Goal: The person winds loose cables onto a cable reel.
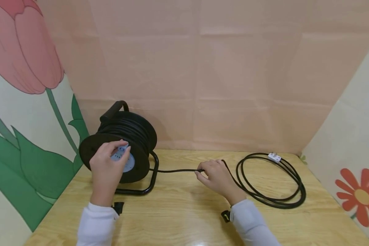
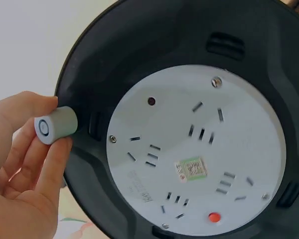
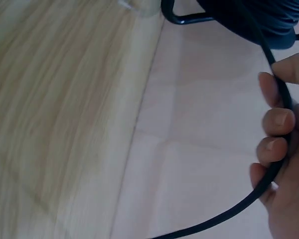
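Note:
A black cable reel (image 1: 129, 128) stands on its tubular frame at the left of the table, cable wound round its drum. Its side carries a pale round socket panel (image 2: 194, 149) with slots and a red button. My left hand (image 1: 109, 164) pinches the small pale crank knob (image 2: 57, 124) at the reel's edge between thumb and fingers. My right hand (image 1: 216, 176) grips the black cable (image 1: 175, 170), which runs from the reel to it. In the right wrist view the fingers (image 3: 276, 122) curl round the cable (image 3: 214, 219).
At the right of the wooden table (image 1: 178, 212) lies a loose coil of cable (image 1: 301, 191) with a white plug (image 1: 274, 157) on it. Behind stands a creased pink backdrop (image 1: 233, 85), with flower-painted panels (image 1: 361, 143) at both sides.

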Tool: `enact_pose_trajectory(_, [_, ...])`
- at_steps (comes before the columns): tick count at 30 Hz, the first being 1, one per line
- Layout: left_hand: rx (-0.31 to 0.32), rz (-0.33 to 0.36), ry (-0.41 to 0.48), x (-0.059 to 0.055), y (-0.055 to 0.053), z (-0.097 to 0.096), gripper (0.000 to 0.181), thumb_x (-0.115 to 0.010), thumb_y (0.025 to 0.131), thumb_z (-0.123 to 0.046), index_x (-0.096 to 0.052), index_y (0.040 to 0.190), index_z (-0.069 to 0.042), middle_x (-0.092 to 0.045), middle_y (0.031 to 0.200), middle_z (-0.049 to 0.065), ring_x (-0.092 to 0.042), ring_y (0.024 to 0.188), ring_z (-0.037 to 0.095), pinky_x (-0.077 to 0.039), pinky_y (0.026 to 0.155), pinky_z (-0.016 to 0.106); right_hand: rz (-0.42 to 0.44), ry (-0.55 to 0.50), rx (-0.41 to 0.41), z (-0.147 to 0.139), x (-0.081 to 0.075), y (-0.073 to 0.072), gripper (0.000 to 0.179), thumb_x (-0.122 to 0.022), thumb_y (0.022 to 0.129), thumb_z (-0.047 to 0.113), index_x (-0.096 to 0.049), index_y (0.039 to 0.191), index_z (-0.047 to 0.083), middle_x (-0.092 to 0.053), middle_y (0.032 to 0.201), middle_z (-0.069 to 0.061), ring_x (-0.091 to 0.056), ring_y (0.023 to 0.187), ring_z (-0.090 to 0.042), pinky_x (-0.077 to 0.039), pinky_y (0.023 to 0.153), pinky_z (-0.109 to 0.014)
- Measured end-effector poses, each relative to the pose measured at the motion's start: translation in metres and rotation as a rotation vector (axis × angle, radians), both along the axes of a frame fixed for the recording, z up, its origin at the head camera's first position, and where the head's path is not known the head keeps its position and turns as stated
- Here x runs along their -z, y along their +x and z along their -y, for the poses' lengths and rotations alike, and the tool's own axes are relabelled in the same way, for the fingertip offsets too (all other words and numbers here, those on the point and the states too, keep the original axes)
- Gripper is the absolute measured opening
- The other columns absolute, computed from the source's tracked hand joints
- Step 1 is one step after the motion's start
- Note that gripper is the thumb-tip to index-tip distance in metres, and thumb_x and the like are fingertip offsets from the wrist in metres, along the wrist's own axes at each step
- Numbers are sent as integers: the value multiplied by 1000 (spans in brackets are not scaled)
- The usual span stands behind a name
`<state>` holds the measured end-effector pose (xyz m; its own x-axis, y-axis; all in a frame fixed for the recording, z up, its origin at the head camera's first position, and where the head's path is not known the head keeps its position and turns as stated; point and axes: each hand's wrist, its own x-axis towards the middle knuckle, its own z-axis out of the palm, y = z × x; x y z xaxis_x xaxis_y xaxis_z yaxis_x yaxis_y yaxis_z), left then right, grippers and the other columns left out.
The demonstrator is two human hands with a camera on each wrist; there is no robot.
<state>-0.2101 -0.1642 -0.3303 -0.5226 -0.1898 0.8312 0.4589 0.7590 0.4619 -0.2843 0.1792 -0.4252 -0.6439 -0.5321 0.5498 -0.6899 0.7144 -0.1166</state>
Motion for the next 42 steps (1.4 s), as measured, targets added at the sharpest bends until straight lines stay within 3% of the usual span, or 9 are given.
enact_pose_trajectory(4, [-11,-10,-64,3,0,-7,14,-82,83,-8,-76,95,-5,-73,99,7,-68,86,21,-57,74,34,65,16,9,8,-1,-2,14,-66,98,36,-70,94,23,-62,80,16,-47,66,-4,-39,72,-35])
enact_pose_trajectory(7, [0,1,-94,7,-1,-12,15,-83,82,-9,-76,94,-4,-73,98,9,-68,86,23,-58,73,39,92,27,-1,13,-1,-2,16,-65,98,38,-71,96,23,-64,81,16,-49,65,-3,-40,73,-35])
enact_pose_trajectory(12, [21,45,-98,12,-1,-18,17,-86,79,-9,-75,91,-5,-72,95,8,-68,84,22,-59,74,36,104,45,-13,22,3,0,17,-64,99,37,-72,98,22,-68,87,14,-55,71,-3,-43,75,-34])
enact_pose_trajectory(21, [29,126,-96,16,2,-24,17,-88,77,-9,-74,87,-8,-70,86,5,-66,78,20,-58,68,36,161,-11,-39,34,-1,-3,11,-61,100,27,-70,99,23,-58,78,19,-44,62,-3,-36,67,-31])
enact_pose_trajectory(26, [47,166,-110,20,3,-29,16,-87,76,-8,-74,84,-9,-68,82,4,-64,75,19,-57,65,34,192,-34,-55,43,-3,-7,15,-60,101,28,-72,101,20,-56,74,18,-44,58,-4,-40,56,-27])
enact_pose_trajectory(35, [61,291,-160,23,2,-28,13,-85,78,-9,-73,81,-12,-64,78,1,-60,69,14,-52,59,31,371,-78,2,59,7,-21,20,-55,102,36,-71,101,24,-54,68,15,-41,58,-5,-35,54,-26])
enact_pose_trajectory(42, [58,344,-165,23,1,-25,16,-86,78,-15,-71,82,-13,-67,77,-1,-61,65,11,-52,58,31,347,-92,-3,64,11,-21,20,-57,102,33,-72,99,21,-51,67,13,-41,58,-7,-35,54,-26])
